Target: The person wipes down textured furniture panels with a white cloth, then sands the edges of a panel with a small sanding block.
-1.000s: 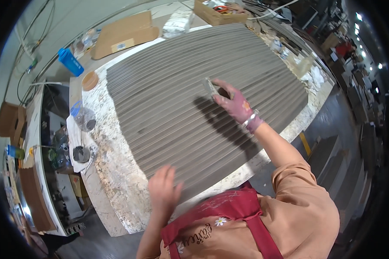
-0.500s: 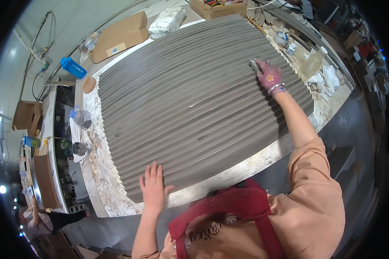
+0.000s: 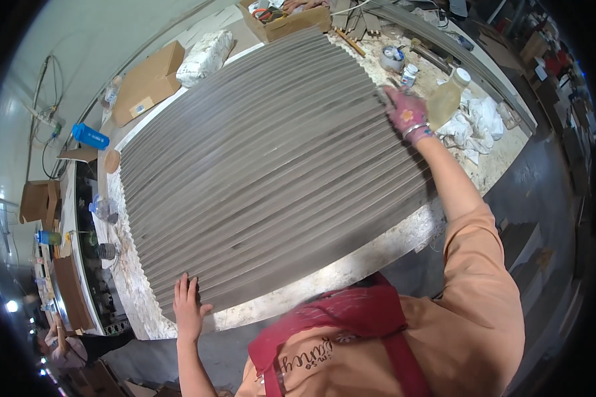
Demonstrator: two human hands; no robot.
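A large grey-brown ribbed panel, with long parallel ridges and zigzag ends, lies flat on a whitish, stained table. My left hand is bare and rests open on the panel's near left corner, fingers spread. On my right hand is a pink knit glove with a flower on its back. It sits at the panel's right end, fingers closed over a small grey wad against the ridges. The glove hides much of that wad, and its kind is unclear.
Right of the panel stand a yellowish bottle, crumpled white cloths, a small white jar and a tub. Cardboard, a white wrapped bundle and a tool box line the far side. A blue bottle stands left.
The whole view has shifted, so the panel appears farther left. My right hand has moved along the ridges to the panel's right end. My left hand lies closer to the near left corner.
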